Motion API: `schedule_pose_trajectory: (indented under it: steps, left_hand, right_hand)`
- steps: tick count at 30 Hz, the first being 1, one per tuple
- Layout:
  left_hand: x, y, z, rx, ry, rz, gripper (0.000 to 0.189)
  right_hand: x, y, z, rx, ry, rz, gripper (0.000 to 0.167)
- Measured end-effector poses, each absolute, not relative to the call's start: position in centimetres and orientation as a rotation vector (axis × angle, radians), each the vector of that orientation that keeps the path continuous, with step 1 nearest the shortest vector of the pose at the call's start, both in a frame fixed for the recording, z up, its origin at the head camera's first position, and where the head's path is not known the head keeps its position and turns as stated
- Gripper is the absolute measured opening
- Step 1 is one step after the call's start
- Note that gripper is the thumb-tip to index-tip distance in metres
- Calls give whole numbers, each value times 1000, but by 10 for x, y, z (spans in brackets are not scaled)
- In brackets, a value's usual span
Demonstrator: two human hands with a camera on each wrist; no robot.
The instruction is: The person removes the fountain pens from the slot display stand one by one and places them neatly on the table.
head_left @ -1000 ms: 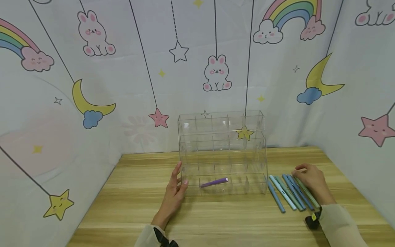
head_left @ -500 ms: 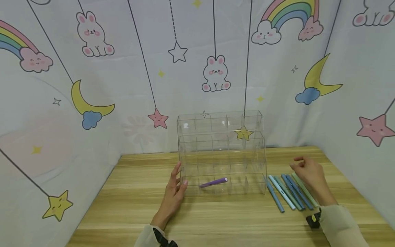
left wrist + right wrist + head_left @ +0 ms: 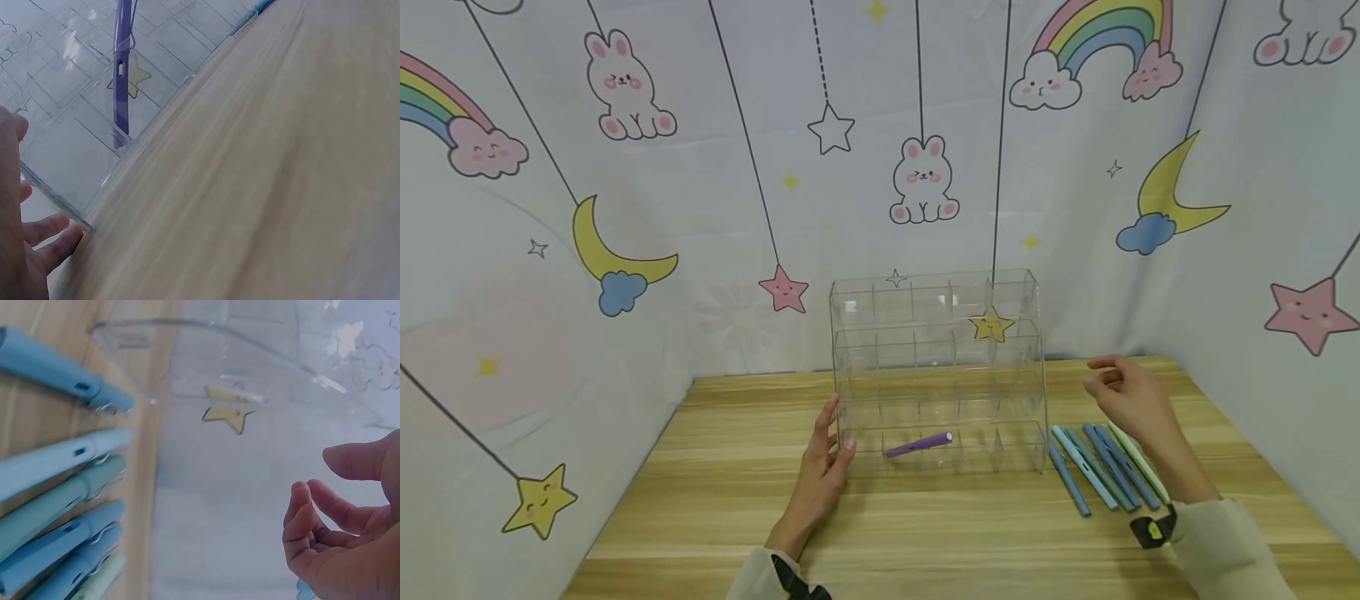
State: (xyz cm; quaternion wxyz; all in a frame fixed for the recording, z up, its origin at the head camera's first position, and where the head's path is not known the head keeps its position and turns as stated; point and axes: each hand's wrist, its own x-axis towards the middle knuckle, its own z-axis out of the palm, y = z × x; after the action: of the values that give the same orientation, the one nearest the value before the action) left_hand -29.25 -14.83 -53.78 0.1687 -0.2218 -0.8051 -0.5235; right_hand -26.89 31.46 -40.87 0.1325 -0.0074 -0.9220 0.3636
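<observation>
In the head view a clear acrylic organizer [image 3: 937, 333] with tiered compartments stands at the table's middle. One purple pen [image 3: 919, 445] sits slanted in its lowest front row, and the left wrist view also shows this pen [image 3: 121, 81]. My left hand [image 3: 817, 479] rests against the organizer's left side, fingertips touching the panel's edge [image 3: 56, 197]. My right hand [image 3: 1133, 408] hovers above the far ends of the pens [image 3: 1108, 468], holding nothing. Its fingers are loosely bent and its thumb stands apart, as the right wrist view of the hand [image 3: 344, 537] shows.
Several blue and green pens lie side by side just right of the organizer, the leftmost blue pen [image 3: 1070, 479] beside its front corner. A patterned white curtain [image 3: 737, 208] hangs behind and beside the wooden table [image 3: 925, 542].
My right hand has lifted off the green pen at the right of the row and moved up and left. The left hand and the purple pen stay put.
</observation>
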Motion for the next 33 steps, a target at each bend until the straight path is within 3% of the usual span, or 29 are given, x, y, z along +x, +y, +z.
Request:
schedule_pose_trajectory:
  steps: [14, 33]
  left_hand:
    - [-292, -149, -537, -613, -2290, -1502, 74]
    - [-293, -148, -538, -643, -2274, -1502, 74]
  right_hand:
    - [-249, 265, -384, 189, -2624, 1130, 38]
    - [-244, 226, -398, 372, -2603, 1252, 30]
